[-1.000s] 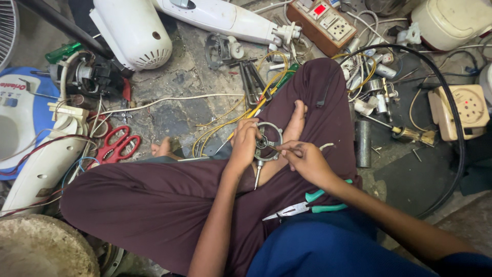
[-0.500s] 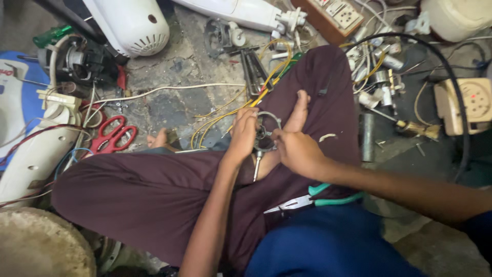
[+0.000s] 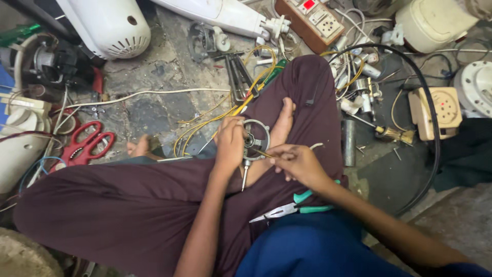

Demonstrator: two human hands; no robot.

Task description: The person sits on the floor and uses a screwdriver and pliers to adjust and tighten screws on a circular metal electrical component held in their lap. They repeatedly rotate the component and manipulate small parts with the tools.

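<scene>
I sit cross-legged on the floor in maroon trousers. My left hand (image 3: 229, 145) grips a round metal motor part (image 3: 254, 139) with spokes and a short shaft, held over my lap next to my bare foot. My right hand (image 3: 297, 163) pinches a thin yellowish wire or rod (image 3: 262, 153) whose tip reaches into the middle of the part. Green-handled pliers (image 3: 292, 206) lie on my right thigh, just below my right wrist. Yellow wires (image 3: 220, 114) trail from the part toward the floor.
Red scissors (image 3: 84, 144) lie on the floor at left. White fan housings (image 3: 110, 25) sit at the top, a brown switchboard (image 3: 312, 18) beside them. A beige socket box (image 3: 435, 110), a black cable loop (image 3: 433, 128), a metal tube (image 3: 348, 149) and small parts crowd the right.
The view has shifted slightly and closed in. My right hand has come nearer the metal part with the thin wire; my left hand keeps its grip.
</scene>
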